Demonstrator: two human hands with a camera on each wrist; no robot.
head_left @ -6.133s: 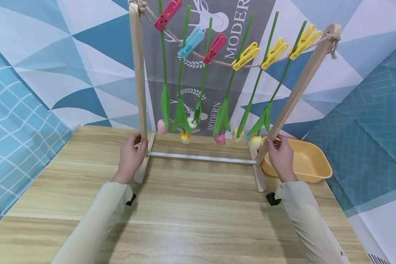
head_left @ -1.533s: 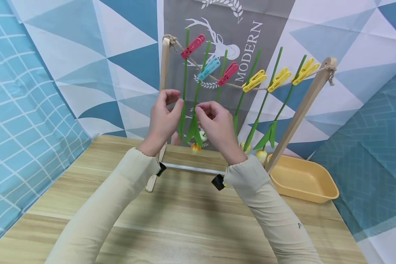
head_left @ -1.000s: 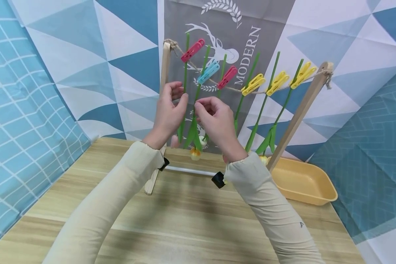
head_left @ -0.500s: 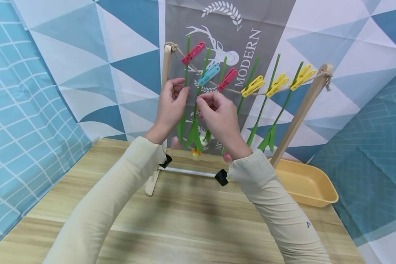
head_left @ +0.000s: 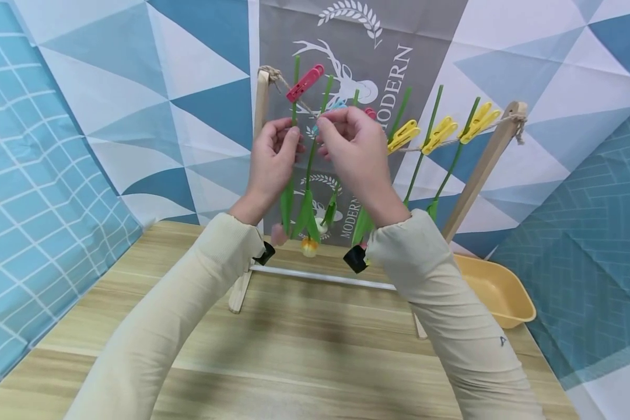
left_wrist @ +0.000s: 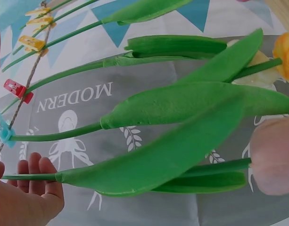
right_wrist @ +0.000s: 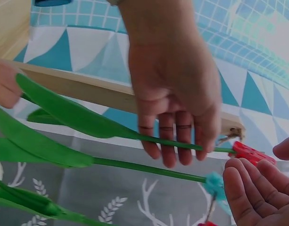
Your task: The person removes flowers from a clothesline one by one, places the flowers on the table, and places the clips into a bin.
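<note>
An artificial pink tulip (left_wrist: 274, 155) hangs head down from a red clothespin (head_left: 305, 83) on a twine line. My left hand (head_left: 275, 157) pinches its green stem below that clothespin, thumb across the stem and fingers behind it. My right hand (head_left: 357, 151) is beside the blue clothespin (right_wrist: 215, 183), which holds an orange-yellow tulip (head_left: 310, 246). A gap shows between its thumb and loosely bent fingers, with nothing seen held. In the head view the right hand partly hides the blue clothespin and a second red clothespin (left_wrist: 17, 90).
The twine spans two wooden posts, the right post (head_left: 485, 169) leaning outward. Yellow clothespins (head_left: 440, 135) hold more tulips at right. A white rod (head_left: 320, 277) joins the stand's feet. An orange-yellow basin (head_left: 496, 291) stands at the table's right, before a patterned cloth backdrop.
Both hands have gone from the posts to the left-hand tulips. In the last second my right hand has risen along the stem to the blue clothespin; my left hand rose slightly.
</note>
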